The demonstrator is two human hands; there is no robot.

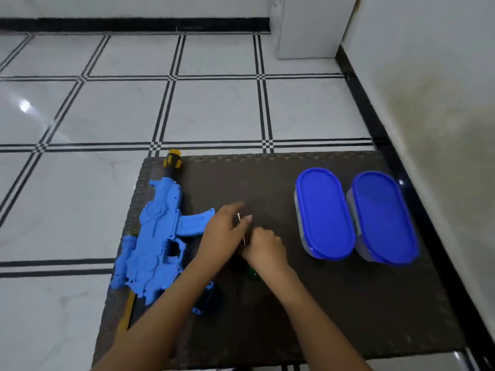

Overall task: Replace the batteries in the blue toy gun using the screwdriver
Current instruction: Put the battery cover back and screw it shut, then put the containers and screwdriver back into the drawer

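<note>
We see a dark foam mat [334,303] on the tiled floor [214,108], its right edge running close along the black baseboard [380,135] of the wall. The blue toy gun [158,236] lies along the mat's left edge, yellow muzzle poking just past the far edge, stock end near the left border. A small blue cover piece [203,303] lies on the mat just beside the gun, partly under the left forearm. Our hands meet mid-mat: right hand [265,251] curls around the screwdriver [242,231], green handle end peeking out below the wrist, thin metal shaft pointing away from us. Left hand [223,231] sits against the shaft, fingers loosely extended; we cannot tell whether it pinches the shaft or only touches it. Two blue-lidded containers [325,212] [384,218] stand side by side, touching, on the mat's right part, well apart from the hands. Bare mat lies between hands and containers, and across the near right corner. Blur on the hands hides the finger detail.
</note>
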